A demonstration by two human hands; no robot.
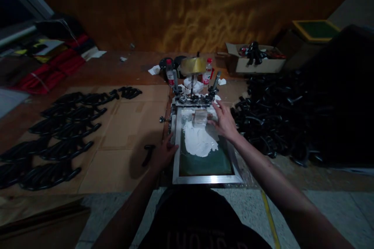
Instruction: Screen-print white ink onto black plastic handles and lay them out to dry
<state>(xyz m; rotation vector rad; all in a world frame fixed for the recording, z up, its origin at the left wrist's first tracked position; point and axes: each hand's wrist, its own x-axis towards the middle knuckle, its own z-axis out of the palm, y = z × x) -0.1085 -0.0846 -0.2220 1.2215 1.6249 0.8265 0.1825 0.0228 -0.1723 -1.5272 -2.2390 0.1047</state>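
Observation:
A metal-framed printing screen (208, 179) lies in front of me, with a green mesh and a thick patch of white paste (200, 140) on it. A translucent squeegee (200, 118) stands at the far end of the paste. Beside it is my right hand (224, 121), fingers apart over the frame's far right corner, the thumb close to the squeegee's edge. My left hand (165, 152) is at the frame's left side, thumb and fingers apart; its underside is hidden. A single black handle-shaped piece (148, 155) lies left of that hand on cardboard.
Several rows of black pieces (67, 128) cover the cardboard (122, 124) at left. A large heap of them (271, 120) is at right. Behind the screen stand a clamp fixture (193, 99) and two bottles with red caps (169, 72). An open carton (258, 65) sits back right.

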